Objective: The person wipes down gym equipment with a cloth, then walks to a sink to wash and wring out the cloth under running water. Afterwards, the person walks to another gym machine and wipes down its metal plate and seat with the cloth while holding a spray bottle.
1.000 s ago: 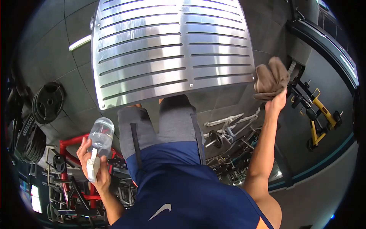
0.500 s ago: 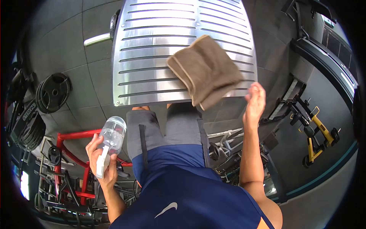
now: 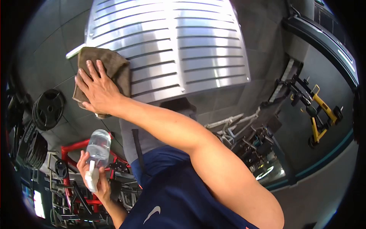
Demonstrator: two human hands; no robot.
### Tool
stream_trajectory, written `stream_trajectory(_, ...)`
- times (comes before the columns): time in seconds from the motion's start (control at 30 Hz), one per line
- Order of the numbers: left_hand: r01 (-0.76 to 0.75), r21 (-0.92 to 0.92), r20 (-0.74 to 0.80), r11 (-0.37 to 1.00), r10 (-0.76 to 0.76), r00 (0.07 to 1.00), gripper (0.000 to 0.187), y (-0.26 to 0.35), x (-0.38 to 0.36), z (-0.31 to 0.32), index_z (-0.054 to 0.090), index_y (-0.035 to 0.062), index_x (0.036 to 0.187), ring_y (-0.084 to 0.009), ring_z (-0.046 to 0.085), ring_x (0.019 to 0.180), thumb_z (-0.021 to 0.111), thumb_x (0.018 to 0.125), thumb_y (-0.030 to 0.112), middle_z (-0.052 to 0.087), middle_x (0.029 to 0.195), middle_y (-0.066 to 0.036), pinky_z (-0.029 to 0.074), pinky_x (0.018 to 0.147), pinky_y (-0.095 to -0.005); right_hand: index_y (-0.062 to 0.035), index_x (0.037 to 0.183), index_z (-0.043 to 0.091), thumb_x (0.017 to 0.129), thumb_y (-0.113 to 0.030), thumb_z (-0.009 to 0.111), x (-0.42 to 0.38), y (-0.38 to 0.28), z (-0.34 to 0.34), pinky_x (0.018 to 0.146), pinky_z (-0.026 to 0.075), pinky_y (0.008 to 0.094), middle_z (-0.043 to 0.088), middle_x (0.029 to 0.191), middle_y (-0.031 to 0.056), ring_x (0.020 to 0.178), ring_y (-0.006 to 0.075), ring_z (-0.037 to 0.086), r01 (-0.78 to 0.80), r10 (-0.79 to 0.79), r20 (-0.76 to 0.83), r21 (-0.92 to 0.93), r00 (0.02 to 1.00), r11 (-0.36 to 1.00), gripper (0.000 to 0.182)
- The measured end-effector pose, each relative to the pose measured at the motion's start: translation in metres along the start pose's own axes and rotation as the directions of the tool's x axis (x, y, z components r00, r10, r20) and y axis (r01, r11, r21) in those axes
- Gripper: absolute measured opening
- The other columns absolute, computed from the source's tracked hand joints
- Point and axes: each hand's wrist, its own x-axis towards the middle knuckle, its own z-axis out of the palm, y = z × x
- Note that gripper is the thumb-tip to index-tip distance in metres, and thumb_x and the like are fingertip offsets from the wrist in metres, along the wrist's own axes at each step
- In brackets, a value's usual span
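Note:
A folded brown cloth (image 3: pixel 118 72) lies over the left edge of the slotted metal plate (image 3: pixel 209 57). Spread flat on top of it is my right hand (image 3: pixel 98 87), fingers apart and pressing the cloth down. Lower left, my left hand (image 3: pixel 94 173) is wrapped round the white trigger head of a clear spray bottle (image 3: pixel 100 145). The bottle is tilted, and some clear liquid shows inside. The near left corner of the plate is hidden by the cloth and my right hand.
Black weight plates (image 3: pixel 48 109) hang on a rack at the left. A red metal frame (image 3: pixel 68 164) stands behind the bottle. At the right are a yellow-framed machine (image 3: pixel 322 110) and a long dark machine (image 3: pixel 324 42). A metal bar (image 3: pixel 75 51) sticks out left of the slotted plate.
My right hand has come from the right side onto the cloth. The cloth now lies farther left on the plate. My left hand keeps hold of the bottle, slightly lower in view.

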Motion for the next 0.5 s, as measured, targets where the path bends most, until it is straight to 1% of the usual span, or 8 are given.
stream_trajectory(0.07, 0.034, -0.103, -0.051, 0.994, -0.039, 0.998, 0.032, -0.003, -0.003, 0.005, 0.055, -0.0017, 0.106, -0.0434, 0.042, 0.131, 0.065, 0.093, 0.026, 0.052, 0.130, -0.018, 0.031, 0.107, -0.0538, -0.0176, 0.138, 0.054, 0.078, -0.062, 0.061, -0.014, 0.024, -0.014, 0.111, 0.007, 0.0706, 0.036, 0.150, 0.0238, 0.141, 0.0519, 0.020, -0.023, 0.021, 0.097, 0.023, 0.995, 0.999, 0.076)
stream_trajectory(0.13, 0.009, -0.092, 0.004, 0.996, -0.008, 1.000, 0.031, -0.007, 0.002, 0.005, 0.053, -0.0008, 0.109, -0.0443, 0.041, 0.132, 0.064, 0.094, 0.025, 0.051, 0.132, -0.018, 0.030, 0.108, -0.0548, -0.0223, 0.139, 0.053, 0.075, -0.062, 0.064, -0.039, 0.060, -0.060, 0.109, 0.010, 0.0719, 0.032, 0.152, 0.0243, 0.140, 0.0511, 0.022, -0.177, 0.176, 0.037, 0.040, 0.984, 0.983, 0.075)
stream_trajectory(0.27, -0.032, -0.041, 0.057, 0.999, 0.034, 0.998, 0.029, -0.005, 0.013, 0.010, 0.054, -0.0001, 0.106, -0.0442, 0.042, 0.131, 0.064, 0.093, 0.025, 0.051, 0.132, -0.018, 0.030, 0.107, -0.0551, -0.0314, 0.138, 0.053, 0.079, -0.062, 0.062, -0.103, 0.158, -0.130, 0.107, 0.011, 0.0730, 0.031, 0.152, 0.0240, 0.141, 0.0506, 0.020, -0.530, 0.526, -0.097, -0.287, 0.845, 0.798, 0.067)
stream_trajectory(0.3, -0.037, -0.052, 0.056, 0.998, 0.040, 0.998, 0.029, -0.004, 0.016, 0.012, 0.054, 0.0000, 0.105, -0.0441, 0.042, 0.131, 0.064, 0.094, 0.025, 0.051, 0.132, -0.018, 0.030, 0.107, -0.0551, -0.0268, 0.135, 0.055, 0.082, -0.060, 0.059, -0.126, 0.193, -0.142, 0.106, 0.010, 0.0745, 0.030, 0.152, 0.0263, 0.141, 0.0526, 0.017, -0.592, 0.568, -0.180, -0.338, 0.803, 0.731, 0.062)
stream_trajectory(0.37, -0.042, -0.073, 0.047, 0.996, 0.046, 0.998, 0.029, -0.001, 0.021, 0.014, 0.054, 0.0001, 0.105, -0.0440, 0.042, 0.131, 0.064, 0.094, 0.025, 0.051, 0.132, -0.018, 0.030, 0.107, -0.0552, -0.0305, 0.137, 0.053, 0.089, -0.054, 0.053, -0.174, 0.255, -0.178, 0.101, 0.030, 0.0691, 0.040, 0.149, 0.0185, 0.135, 0.0492, 0.034, -0.685, 0.639, -0.300, -0.513, 0.708, 0.517, 0.054)
stream_trajectory(0.43, -0.041, -0.095, 0.039, 0.995, 0.045, 0.998, 0.030, 0.003, 0.023, 0.012, 0.054, 0.0002, 0.106, -0.0438, 0.042, 0.131, 0.064, 0.094, 0.026, 0.051, 0.132, -0.018, 0.030, 0.107, -0.0555, -0.0285, 0.134, 0.057, 0.092, -0.051, 0.050, -0.215, 0.300, -0.221, 0.091, 0.049, 0.0519, 0.060, 0.129, 0.0171, 0.113, 0.0436, 0.059, -0.896, 0.844, -0.301, -0.193, 0.443, 0.401, 0.048)
stream_trajectory(0.47, -0.050, -0.099, 0.032, 0.994, 0.053, 0.998, 0.031, 0.003, 0.023, 0.010, 0.054, -0.0001, 0.107, -0.0439, 0.042, 0.131, 0.064, 0.094, 0.026, 0.051, 0.132, -0.018, 0.030, 0.107, -0.0553, -0.0169, 0.122, 0.066, 0.092, -0.050, 0.050, -0.234, 0.332, -0.233, 0.093, 0.048, 0.0505, 0.066, 0.116, 0.0220, 0.109, 0.0418, 0.061, -0.963, 0.937, -0.260, -0.195, 0.232, 0.185, 0.047)
stream_trajectory(0.5, -0.057, -0.102, 0.019, 0.993, 0.059, 0.998, 0.032, 0.002, 0.021, 0.008, 0.054, -0.0004, 0.108, -0.0441, 0.042, 0.131, 0.064, 0.094, 0.027, 0.051, 0.132, -0.018, 0.031, 0.107, -0.0552, -0.0114, 0.115, 0.068, 0.092, -0.051, 0.050, -0.262, 0.359, -0.242, 0.090, 0.049, 0.0514, 0.067, 0.110, 0.0234, 0.105, 0.0424, 0.063, -0.969, 0.916, -0.358, -0.223, 0.183, 0.106, 0.049)
